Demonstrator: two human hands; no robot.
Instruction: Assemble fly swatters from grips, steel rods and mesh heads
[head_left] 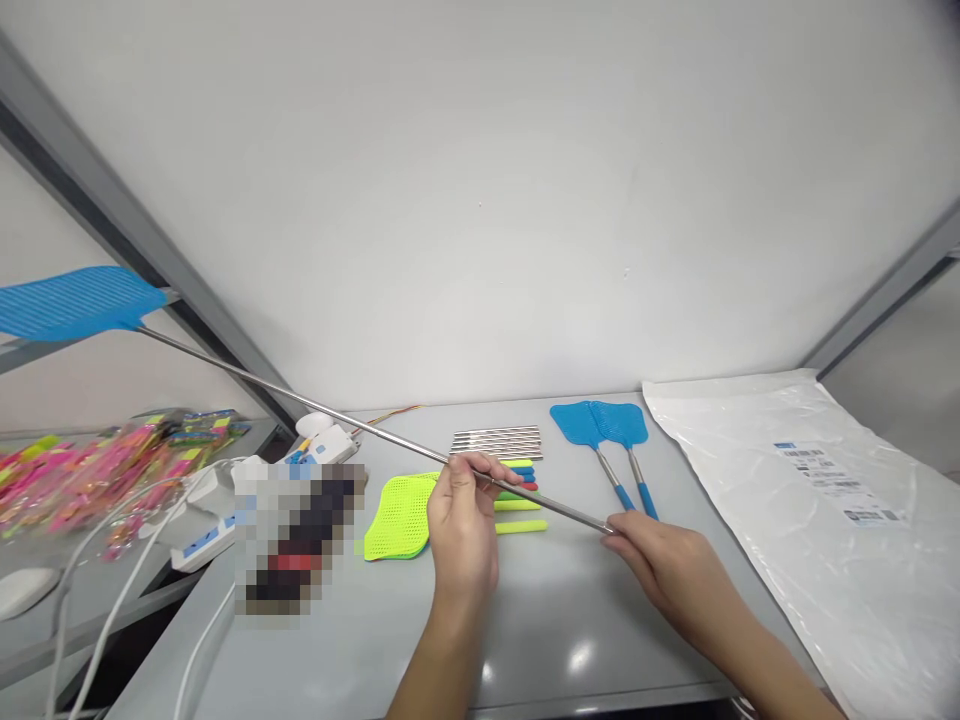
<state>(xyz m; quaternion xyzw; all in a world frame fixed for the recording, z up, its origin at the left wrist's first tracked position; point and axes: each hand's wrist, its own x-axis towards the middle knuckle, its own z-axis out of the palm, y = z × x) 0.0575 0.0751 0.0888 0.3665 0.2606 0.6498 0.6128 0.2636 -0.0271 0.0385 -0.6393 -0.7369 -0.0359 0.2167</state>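
Grey tabletop (pixel 555 610) against a white wall (pixel 480 220), with two bare hands raised over it. The left hand's (pixel 463 530) fingers are curled closed around a long metal rod (pixel 375 430), thumb laid along it. The right hand (pixel 675 560) pinches the rod's lower end between thumb and fingers; some of these fingertips are hidden. The rod slants up and left, past the yellow-green swatter heads (pixel 397 518) lying on the table, to a wide blue swatter head (pixel 79 303) in the air. Right of the yellow-green heads lie coloured handles (pixel 521 527), partly behind the left hand, and a row of metal tubes (pixel 496 442) a little farther back. Farther right of those heads are two blue swatters (pixel 619 425), then a large white package (pixel 750 480). Left of them sit a pixelated dark object (pixel 300 540), a white power strip (pixel 202 540) and, farthest, pink packets (pixel 135 465).
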